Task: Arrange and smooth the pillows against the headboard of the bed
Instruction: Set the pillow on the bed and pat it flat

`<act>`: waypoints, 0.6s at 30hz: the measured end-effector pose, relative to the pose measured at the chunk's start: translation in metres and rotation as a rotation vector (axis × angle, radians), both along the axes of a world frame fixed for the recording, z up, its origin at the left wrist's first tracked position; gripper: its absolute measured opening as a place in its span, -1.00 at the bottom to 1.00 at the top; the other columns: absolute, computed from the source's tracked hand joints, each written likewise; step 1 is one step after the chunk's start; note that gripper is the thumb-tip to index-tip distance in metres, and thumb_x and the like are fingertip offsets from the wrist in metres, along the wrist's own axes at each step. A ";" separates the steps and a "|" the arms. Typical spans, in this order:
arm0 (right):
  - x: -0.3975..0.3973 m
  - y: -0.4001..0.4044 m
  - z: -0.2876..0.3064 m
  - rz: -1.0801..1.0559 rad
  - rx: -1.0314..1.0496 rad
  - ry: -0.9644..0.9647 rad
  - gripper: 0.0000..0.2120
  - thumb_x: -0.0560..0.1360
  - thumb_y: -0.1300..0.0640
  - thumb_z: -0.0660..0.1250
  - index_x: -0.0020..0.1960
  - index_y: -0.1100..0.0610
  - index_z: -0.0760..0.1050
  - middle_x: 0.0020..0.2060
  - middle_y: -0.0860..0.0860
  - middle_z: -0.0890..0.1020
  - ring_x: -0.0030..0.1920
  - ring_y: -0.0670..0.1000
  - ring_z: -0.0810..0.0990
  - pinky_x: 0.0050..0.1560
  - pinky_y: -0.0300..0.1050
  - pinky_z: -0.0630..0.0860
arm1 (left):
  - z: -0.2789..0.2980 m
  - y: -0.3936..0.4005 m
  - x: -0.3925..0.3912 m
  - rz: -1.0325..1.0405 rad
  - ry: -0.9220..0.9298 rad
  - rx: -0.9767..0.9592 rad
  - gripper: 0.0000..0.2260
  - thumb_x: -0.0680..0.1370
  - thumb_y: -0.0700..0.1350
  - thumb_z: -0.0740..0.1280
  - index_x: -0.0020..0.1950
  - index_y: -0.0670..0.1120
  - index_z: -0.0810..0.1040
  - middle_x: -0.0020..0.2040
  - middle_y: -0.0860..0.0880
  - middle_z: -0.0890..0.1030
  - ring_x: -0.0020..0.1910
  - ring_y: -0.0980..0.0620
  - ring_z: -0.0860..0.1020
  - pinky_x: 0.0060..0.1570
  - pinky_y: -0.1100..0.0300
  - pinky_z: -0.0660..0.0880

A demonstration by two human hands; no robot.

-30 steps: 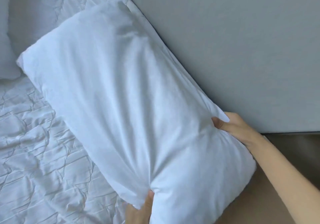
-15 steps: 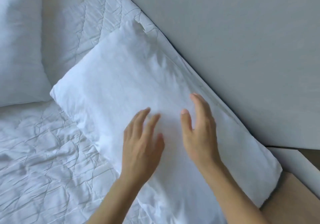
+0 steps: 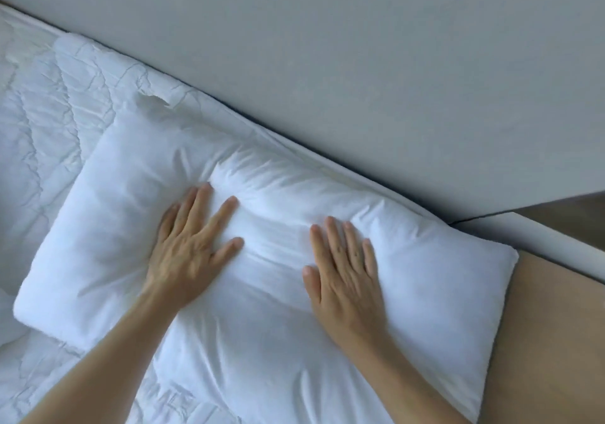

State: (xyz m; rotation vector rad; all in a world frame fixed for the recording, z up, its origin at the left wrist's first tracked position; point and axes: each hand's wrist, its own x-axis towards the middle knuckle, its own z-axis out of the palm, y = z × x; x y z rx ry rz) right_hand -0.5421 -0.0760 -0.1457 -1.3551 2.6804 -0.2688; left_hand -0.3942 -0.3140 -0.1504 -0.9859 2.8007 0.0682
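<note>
A white pillow (image 3: 425, 299) lies flat on the bed, its long side running along the grey headboard (image 3: 360, 73). My left hand (image 3: 193, 243) presses palm-down on the pillow's middle left, fingers spread, denting the filling. My right hand (image 3: 343, 276) lies flat on the pillow's middle right, fingers spread too. Neither hand grips the fabric. A ridge of filling bulges between the two hands. The edge of a second pillow (image 3: 5, 312) peeks in at the far left.
A crumpled white quilted cover (image 3: 42, 122) spreads over the mattress to the left and below the pillow. Tan wooden floor (image 3: 550, 341) shows at the right, past the pillow's end. A pale baseboard (image 3: 537, 243) runs beside the headboard's corner.
One second ago both hands held the pillow by its end, lifted. They let it go flat on the bed, then moved apart and pressed down on its top.
</note>
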 end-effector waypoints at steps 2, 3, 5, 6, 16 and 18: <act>-0.004 0.012 -0.005 -0.060 0.039 0.037 -0.43 0.66 -0.13 0.05 0.62 0.00 0.09 0.61 0.06 0.14 0.60 0.12 0.09 0.52 0.21 0.14 | -0.002 -0.016 0.003 0.034 0.010 -0.017 -0.37 0.54 0.39 -0.03 0.58 0.26 -0.03 0.63 -0.08 0.04 0.60 -0.09 0.03 0.48 0.04 -0.07; -0.008 0.018 -0.006 -0.106 0.060 0.054 -0.44 0.66 -0.14 0.06 0.61 0.00 0.10 0.61 0.07 0.15 0.60 0.11 0.10 0.52 0.22 0.15 | -0.004 -0.025 0.006 0.034 0.010 -0.016 -0.37 0.54 0.38 -0.02 0.59 0.25 0.00 0.63 -0.09 0.05 0.60 -0.11 0.05 0.48 0.02 -0.05; -0.014 0.026 -0.005 -0.230 0.090 0.082 -0.45 0.66 -0.13 0.04 0.61 0.00 0.12 0.60 0.08 0.16 0.60 0.11 0.10 0.51 0.23 0.16 | -0.006 -0.042 0.012 0.026 0.024 -0.012 -0.38 0.55 0.35 -0.03 0.59 0.21 0.06 0.62 -0.11 0.06 0.59 -0.14 0.07 0.49 -0.02 -0.01; -0.017 0.031 -0.005 -0.283 0.116 0.084 -0.46 0.67 -0.13 0.02 0.61 -0.01 0.11 0.61 0.06 0.15 0.60 0.10 0.08 0.51 0.23 0.15 | -0.009 -0.049 0.017 0.038 0.039 -0.017 -0.39 0.55 0.33 -0.04 0.59 0.19 0.09 0.62 -0.11 0.07 0.58 -0.15 0.07 0.49 -0.03 0.00; -0.049 0.126 0.046 -0.999 0.156 -0.197 -0.43 0.66 -0.11 -0.04 0.62 0.05 0.03 0.63 0.09 -0.06 0.60 0.23 -0.07 0.54 0.26 -0.08 | 0.000 -0.088 0.052 0.357 0.250 0.128 -0.41 0.62 0.20 0.05 0.61 0.09 0.00 0.63 -0.08 0.04 0.59 -0.19 0.08 0.48 -0.29 0.14; -0.020 0.086 0.063 -0.997 -0.097 -0.148 -0.45 0.67 -0.01 0.05 0.60 0.18 0.10 0.62 0.15 -0.01 0.60 0.23 -0.03 0.55 0.24 -0.05 | 0.031 -0.035 0.037 0.322 0.441 0.126 -0.43 0.60 0.16 0.08 0.58 0.00 0.13 0.61 -0.18 0.14 0.56 -0.24 0.14 0.49 -0.25 0.13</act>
